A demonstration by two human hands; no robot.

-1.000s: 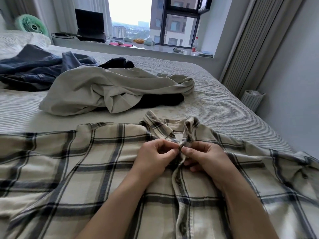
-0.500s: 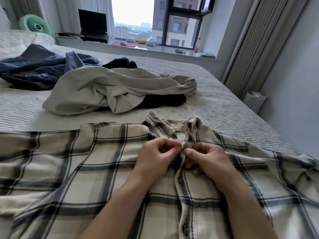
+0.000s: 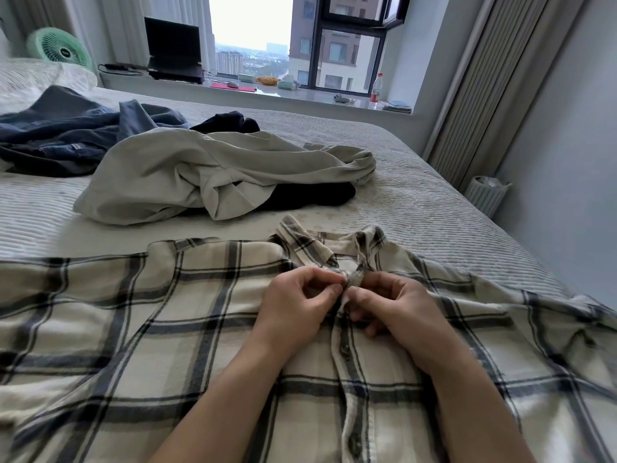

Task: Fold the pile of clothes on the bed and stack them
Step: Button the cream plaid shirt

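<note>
Left hand: your left hand (image 3: 300,302) is pinching the front button edge of the cream flannel shirt with dark plaid lines (image 3: 133,329) between thumb and curled fingers, just below the collar.
Right hand: your right hand (image 3: 397,309) is pinching the opposite front edge at the same spot; both sets of fingertips are meeting at the top of the button strip. Whether a button is passing through cannot be told.
Plaid shirt: it is lying spread flat, front up, across the near part of the pale ribbed bed cover (image 3: 434,202), with its collar pointing away from you and your forearms resting on it.
Remaining pile: a crumpled beige garment (image 3: 200,168) is lying beyond the collar, partly covering a black garment (image 3: 310,195); a dark blue garment (image 3: 66,135) is lying further left, touching the beige one.
Surroundings: a mint-green fan (image 3: 60,50) is standing at the far left, a black open laptop (image 3: 173,48) is sitting on the windowsill (image 3: 317,98), and a clear bottle with a red label (image 3: 376,88) is standing at the sill's right end.
Floor: a white ribbed bin (image 3: 485,195) is standing beside the bed, at the right.
</note>
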